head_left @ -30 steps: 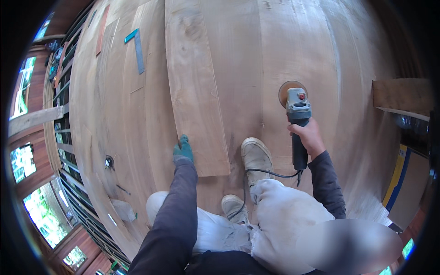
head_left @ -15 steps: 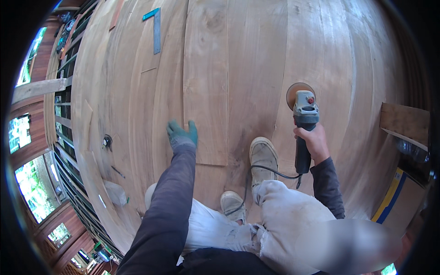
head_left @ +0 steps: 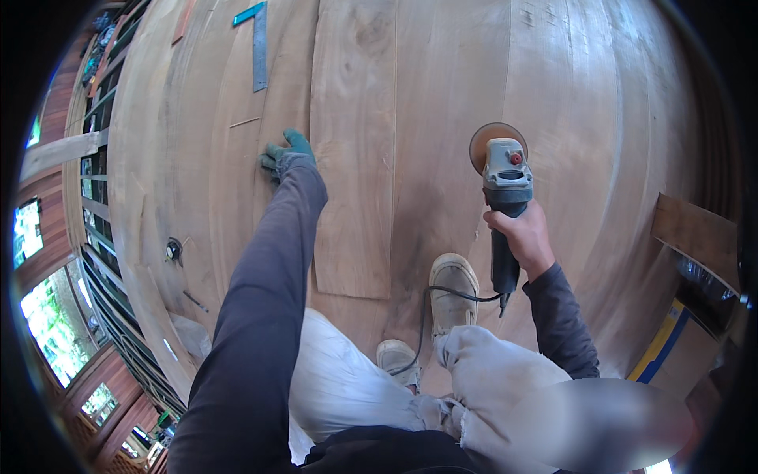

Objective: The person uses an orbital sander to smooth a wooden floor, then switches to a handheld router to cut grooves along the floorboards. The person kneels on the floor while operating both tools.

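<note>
left hand (head_left: 286, 153): green glove, arm stretched forward, fingers spread flat and pressed on the floor boards just left of the loose plank, gripping nothing.
right hand (head_left: 523, 235): bare, fingers wrapped tight around the grinder body, clamped on it.
floor (head_left: 600, 118): wide bare wooden boards running away from the person, grain and knots showing, dark smudge near the shoe.
plank (head_left: 353, 150): long loose board lying flat on the floor, lengthwise along the boards, near end just left of the shoe, between the two hands.
trousers (head_left: 347, 387): pale, dusty, knees bent, low in the view.
sleeves (head_left: 264, 300): dark grey, both arms.
angle grinder (head_left: 505, 189): grey body, red button on top, disc end pointing away from the person, held over the floor right of the plank; can't tell if the disc touches the wood.
shoe (head_left: 453, 288): dirty light-coloured, planted on the floor right of the plank's near end, just beside the grinder's tail.
square (head_left: 258, 39): metal ruler with blue arm, flat on the floor far ahead, well apart from the left hand.
cord (head_left: 462, 296): black, runs from the grinder's tail across the shoe.
</note>
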